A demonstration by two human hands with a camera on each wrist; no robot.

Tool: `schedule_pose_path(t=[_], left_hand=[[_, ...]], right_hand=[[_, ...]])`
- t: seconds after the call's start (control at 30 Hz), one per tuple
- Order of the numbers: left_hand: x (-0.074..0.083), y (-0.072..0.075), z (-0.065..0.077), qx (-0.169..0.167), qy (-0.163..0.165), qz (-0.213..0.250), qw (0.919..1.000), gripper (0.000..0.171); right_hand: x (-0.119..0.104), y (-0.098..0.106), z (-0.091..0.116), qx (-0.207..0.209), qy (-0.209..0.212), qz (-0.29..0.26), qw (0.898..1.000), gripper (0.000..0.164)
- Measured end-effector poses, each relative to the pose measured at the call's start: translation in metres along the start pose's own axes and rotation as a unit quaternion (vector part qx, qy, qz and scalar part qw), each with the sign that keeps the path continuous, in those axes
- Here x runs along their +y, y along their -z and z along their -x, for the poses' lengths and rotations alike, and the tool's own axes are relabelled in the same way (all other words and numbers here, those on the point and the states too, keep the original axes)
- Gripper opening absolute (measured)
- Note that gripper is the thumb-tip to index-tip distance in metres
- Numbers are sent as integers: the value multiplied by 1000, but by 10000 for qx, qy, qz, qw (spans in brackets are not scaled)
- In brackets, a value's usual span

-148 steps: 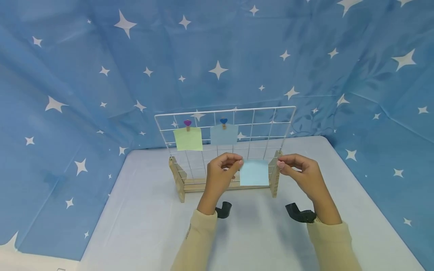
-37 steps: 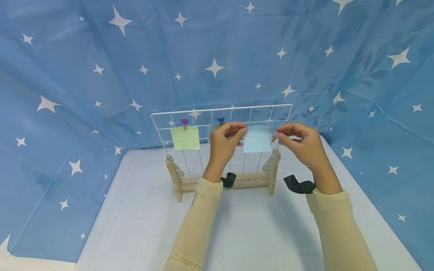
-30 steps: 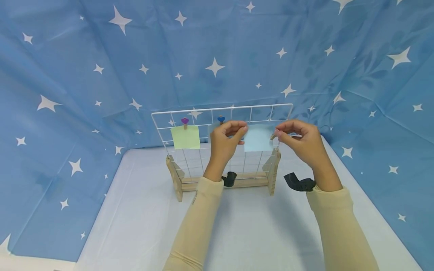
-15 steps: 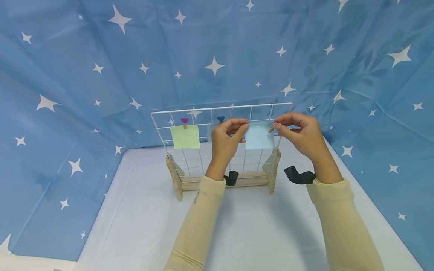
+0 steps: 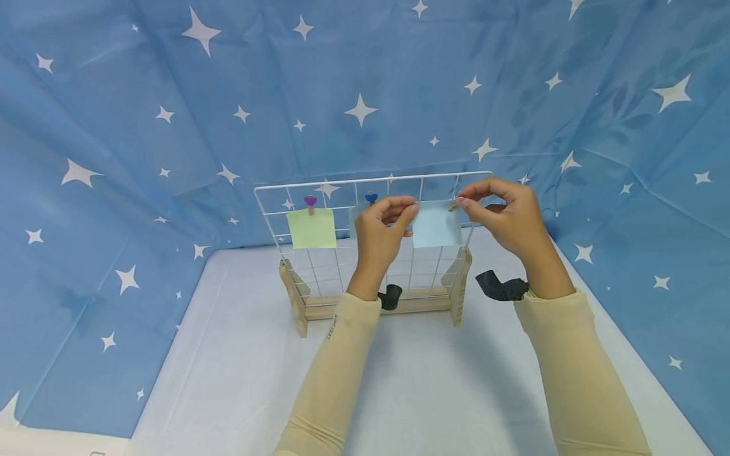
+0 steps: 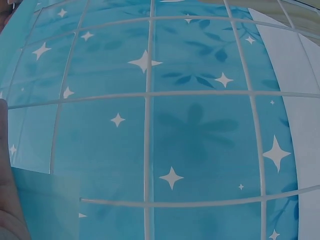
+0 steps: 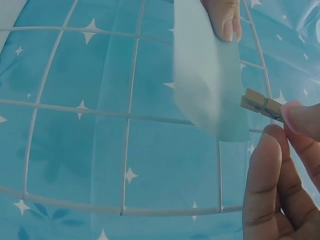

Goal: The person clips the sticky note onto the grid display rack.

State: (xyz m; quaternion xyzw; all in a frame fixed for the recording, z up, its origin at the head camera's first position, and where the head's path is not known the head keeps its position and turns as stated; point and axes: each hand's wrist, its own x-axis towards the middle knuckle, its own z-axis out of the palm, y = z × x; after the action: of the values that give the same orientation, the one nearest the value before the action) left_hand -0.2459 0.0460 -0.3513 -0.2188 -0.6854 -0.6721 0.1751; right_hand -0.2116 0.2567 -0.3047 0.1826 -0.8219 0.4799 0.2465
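My left hand pinches the upper left corner of a light blue sticky note, held upright before the right part of a white wire grid. Between thumb and fingertips, my right hand holds a small wooden clothespin. Its nose end points at the note's upper right edge; whether it touches the paper I cannot tell. A green note hangs at the grid's left under a clip with a purple heart. Another blue note, under a blue heart clip, is mostly behind my left hand.
Two wooden end pieces, left and right, hold up the grid on a white-covered table. Blue star-patterned cloth surrounds the back and sides. A black mount juts from my right wrist.
Both hands have risen with the blue note from the grid's lower part to its upper rows. Over the last second, the clothespin has moved up and slightly left, to the note's top right corner.
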Motion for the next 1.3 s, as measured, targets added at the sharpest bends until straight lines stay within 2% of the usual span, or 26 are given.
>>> schedule_pose_path(t=[0.37, 0.63, 0.83, 1.13, 1.3], left_hand=[[1, -3, 0, 211, -105, -60, 9997, 15], [2, -6, 1, 357, -48, -156, 9992, 15], [2, -9, 2, 450, -69, -246, 9987, 15], [-2, -10, 2, 579, -410, -629, 9955, 14], [-3, -10, 2, 625, -457, -723, 9944, 14]], right_hand=[[-3, -2, -9, 111, 217, 103, 9997, 10], [-6, -8, -12, 314, 543, 578, 9964, 8], [-11, -14, -16, 207, 680, 1221, 9900, 8], [-15, -19, -20, -54, 647, 1677, 9837, 8], [-19, -21, -21, -184, 512, 1891, 9805, 9]])
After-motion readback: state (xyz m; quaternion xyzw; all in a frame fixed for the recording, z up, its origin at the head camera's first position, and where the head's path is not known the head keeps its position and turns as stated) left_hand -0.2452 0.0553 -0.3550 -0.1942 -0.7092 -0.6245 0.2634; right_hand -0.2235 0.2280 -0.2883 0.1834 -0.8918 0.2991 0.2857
